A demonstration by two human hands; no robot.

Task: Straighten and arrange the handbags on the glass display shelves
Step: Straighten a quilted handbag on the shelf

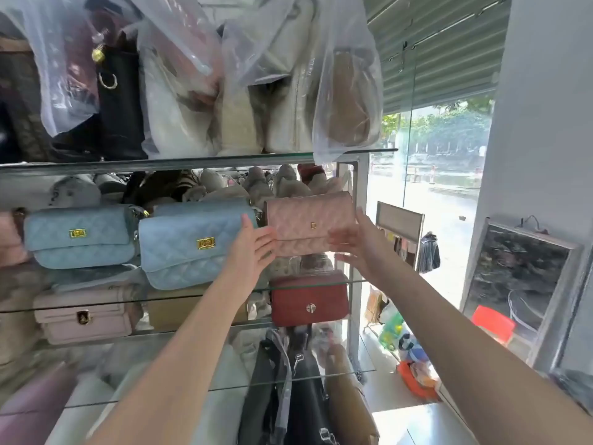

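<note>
Here, left hand (253, 244) and right hand (354, 244) press straight fingers (269, 238) on pink handbag (309, 224); blue handbag (192, 242) just beside.

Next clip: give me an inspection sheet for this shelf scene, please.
Surface: glass shelves, several tiers, crowded.
Job's things: pink bag between both hands; blue bags left of it; red bag below.
Clutter: plastic-wrapped bags on the top shelf.
Grippers: left hand and right hand, fingers straight, touching the pink bag's ends.
Cables: thin wire above the mirror.
Surroundings: mirror against the wall; street outside.
</note>
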